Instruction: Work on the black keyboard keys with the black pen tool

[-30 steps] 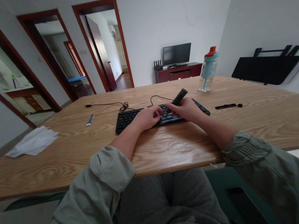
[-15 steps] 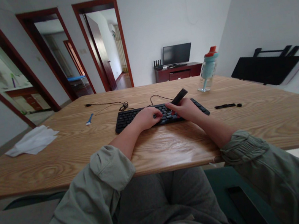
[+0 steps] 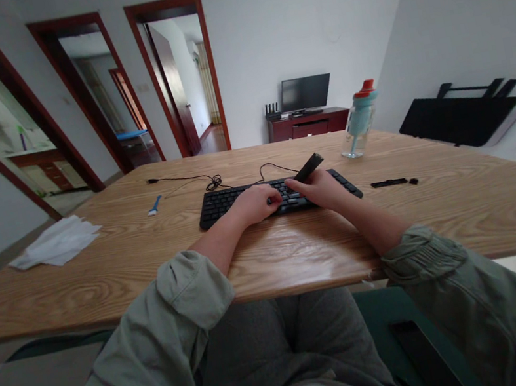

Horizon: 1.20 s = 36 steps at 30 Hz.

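Note:
A black keyboard [image 3: 218, 207] lies on the wooden table in front of me. My right hand [image 3: 322, 189] is over its right half, closed around a thick black stick-like tool [image 3: 309, 167]. The tool's blunt end points up and to the right; its lower end is hidden by my fingers. Over the middle of the keys rests my left hand [image 3: 257, 204], its fingers curled together at the front edge. Something dark shows between thumb and fingers there, too small to name.
A small blue and white brush [image 3: 155, 206] and a crumpled white cloth [image 3: 57, 242] lie left. The keyboard's cable [image 3: 213, 181] is bunched behind it. At right are a flat black strip [image 3: 389, 183], a small black piece [image 3: 414, 181] and a water bottle [image 3: 357, 125].
Both hands stay at nearly the same place over the keyboard. The black tool has shifted only very slightly in my right hand.

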Available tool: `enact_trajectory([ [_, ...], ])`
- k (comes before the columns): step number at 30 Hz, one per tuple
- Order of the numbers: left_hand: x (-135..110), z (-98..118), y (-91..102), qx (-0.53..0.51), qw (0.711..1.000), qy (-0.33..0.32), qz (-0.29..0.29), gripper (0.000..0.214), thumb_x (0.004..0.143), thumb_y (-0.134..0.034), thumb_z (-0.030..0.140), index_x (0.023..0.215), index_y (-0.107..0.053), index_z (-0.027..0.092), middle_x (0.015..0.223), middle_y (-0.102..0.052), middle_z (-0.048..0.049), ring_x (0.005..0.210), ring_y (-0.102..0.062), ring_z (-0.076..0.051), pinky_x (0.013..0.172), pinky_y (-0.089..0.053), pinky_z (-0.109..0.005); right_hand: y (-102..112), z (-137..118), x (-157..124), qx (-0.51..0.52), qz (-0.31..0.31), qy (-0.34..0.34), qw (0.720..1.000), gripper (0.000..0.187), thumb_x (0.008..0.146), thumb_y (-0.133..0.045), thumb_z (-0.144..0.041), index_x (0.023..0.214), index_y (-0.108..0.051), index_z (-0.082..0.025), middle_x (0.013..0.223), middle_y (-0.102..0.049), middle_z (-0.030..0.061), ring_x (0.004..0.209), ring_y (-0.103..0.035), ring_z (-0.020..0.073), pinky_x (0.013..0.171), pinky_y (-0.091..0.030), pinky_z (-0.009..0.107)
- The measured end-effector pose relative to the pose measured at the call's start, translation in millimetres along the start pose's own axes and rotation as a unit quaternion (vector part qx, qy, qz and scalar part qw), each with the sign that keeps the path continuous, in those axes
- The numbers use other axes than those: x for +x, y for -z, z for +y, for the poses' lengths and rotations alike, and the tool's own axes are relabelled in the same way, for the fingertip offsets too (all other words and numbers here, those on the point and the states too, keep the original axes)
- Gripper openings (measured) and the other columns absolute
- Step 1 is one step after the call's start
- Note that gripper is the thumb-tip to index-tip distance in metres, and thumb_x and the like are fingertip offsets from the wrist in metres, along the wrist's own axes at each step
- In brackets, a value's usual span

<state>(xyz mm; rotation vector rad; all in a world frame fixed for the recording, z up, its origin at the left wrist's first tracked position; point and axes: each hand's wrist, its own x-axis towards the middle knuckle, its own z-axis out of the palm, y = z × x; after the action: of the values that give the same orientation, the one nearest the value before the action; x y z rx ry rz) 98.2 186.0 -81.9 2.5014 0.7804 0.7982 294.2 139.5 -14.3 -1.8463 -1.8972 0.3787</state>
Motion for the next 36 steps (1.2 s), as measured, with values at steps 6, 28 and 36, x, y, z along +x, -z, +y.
enact_trajectory([
  [6, -1, 1, -0.2, 0.019, 1.000, -0.004, -0.014, 0.023, 0.090, -0.056, 0.026, 0.098, -0.078, 0.022, 0.101, -0.073, -0.0048, 0.091, -0.066, -0.019, 0.084, -0.050, -0.027, 1, -4, -2, -0.008, -0.003, 0.002, 1.000, 0.034, 0.082, -0.067, -0.048, 0.071, -0.065, -0.016, 0.074, -0.071, 0.0078, 0.070, -0.063, 0.0213, 0.062, -0.044, 0.030],
  [28, -3, 8, 3.9, 0.077, 0.994, -0.068, -0.030, 0.027, 0.095, -0.053, 0.028, 0.092, -0.079, 0.022, 0.099, -0.073, -0.0032, 0.088, -0.067, -0.016, 0.077, -0.047, -0.024, 18, -26, -17, -0.088, -0.109, 0.079, 0.987, 0.017, 0.087, -0.064, -0.035, 0.085, -0.068, -0.018, 0.078, -0.070, 0.0050, 0.070, -0.060, 0.0174, 0.065, -0.045, 0.029],
  [36, -2, 6, 1.9, 0.055, 0.996, -0.066, -0.033, 0.025, 0.094, -0.055, 0.028, 0.099, -0.080, 0.024, 0.102, -0.075, -0.0024, 0.089, -0.067, -0.016, 0.080, -0.047, -0.024, 23, -21, -15, -0.086, -0.128, 0.077, 0.985, 0.022, 0.084, -0.065, -0.040, 0.088, -0.068, -0.019, 0.081, -0.071, 0.0042, 0.073, -0.061, 0.0177, 0.067, -0.047, 0.030],
])
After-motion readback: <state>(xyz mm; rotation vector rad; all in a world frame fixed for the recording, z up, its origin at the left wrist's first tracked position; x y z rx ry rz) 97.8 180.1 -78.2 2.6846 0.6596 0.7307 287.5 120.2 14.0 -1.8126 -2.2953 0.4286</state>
